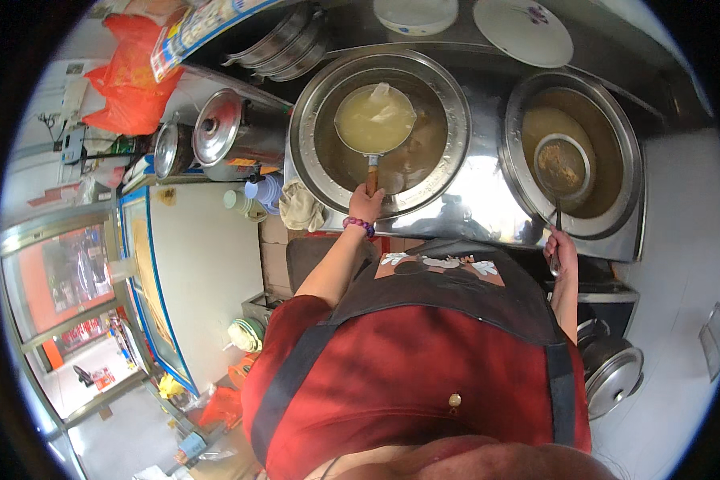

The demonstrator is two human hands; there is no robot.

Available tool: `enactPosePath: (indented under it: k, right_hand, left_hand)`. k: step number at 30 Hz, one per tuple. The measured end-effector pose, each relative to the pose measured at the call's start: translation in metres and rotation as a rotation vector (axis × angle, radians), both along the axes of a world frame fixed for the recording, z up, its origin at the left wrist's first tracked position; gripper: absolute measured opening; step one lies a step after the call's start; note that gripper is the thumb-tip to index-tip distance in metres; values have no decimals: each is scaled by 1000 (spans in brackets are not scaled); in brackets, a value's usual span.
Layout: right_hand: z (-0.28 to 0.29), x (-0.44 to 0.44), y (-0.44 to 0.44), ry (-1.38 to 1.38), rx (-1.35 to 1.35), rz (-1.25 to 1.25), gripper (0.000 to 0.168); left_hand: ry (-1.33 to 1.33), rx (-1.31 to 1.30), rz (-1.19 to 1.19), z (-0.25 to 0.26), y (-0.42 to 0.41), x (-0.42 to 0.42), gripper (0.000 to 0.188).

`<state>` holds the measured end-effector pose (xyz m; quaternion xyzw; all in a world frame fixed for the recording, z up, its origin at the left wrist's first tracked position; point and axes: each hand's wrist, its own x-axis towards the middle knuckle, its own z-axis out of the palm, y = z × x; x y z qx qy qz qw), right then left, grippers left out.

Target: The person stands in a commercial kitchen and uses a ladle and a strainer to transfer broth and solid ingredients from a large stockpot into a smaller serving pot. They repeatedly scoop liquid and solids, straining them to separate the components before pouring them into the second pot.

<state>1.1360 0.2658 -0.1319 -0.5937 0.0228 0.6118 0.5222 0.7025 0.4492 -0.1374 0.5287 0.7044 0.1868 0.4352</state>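
Observation:
My left hand (366, 203), with a purple bead bracelet at the wrist, grips the wooden handle of a large metal ladle (374, 120). The ladle is full of yellowish broth with pale pieces in it and sits over a big round steel pot (459, 120) of broth. My right hand (561, 249) is closed round the handle of a round metal skimmer (563, 167), which holds brown bits. The skimmer is over a second steel pot (632, 162) of brownish liquid, at the right. What lies under the liquid in both pots is hidden.
Both pots are set in a shiny steel stove top (480, 198). Behind them stand a white bowl (416, 17), a white plate (523, 30) and stacked steel steamers (285, 48). Lidded pots (218, 127) and a cloth (300, 205) are at the left. Another lidded pot (615, 375) is at lower right.

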Motion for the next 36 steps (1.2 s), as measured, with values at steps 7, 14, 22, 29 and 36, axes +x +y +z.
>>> enactPosePath:
  k: [7,14,22,29,36]
  right_hand:
    - [5,0,1,-14,41,26,23]
    - [-9,6,-8,68,141,20,12]
    - [6,-2,-10,41,146,-35,16]
    - [17,-1,-13,35,139,-48,10]
    - [13,1,-15,-2,111,-32,15]
  left_hand:
    - [-18,-45,-149,43,-15,35,24]
    - [-87,-55,-373,64,-22,94,27]
    - [-59,29,-639,60,-14,182,27]
    - [73,259,-868,21,7,235,30]
    - [182,256,-942,16,19,259,28]
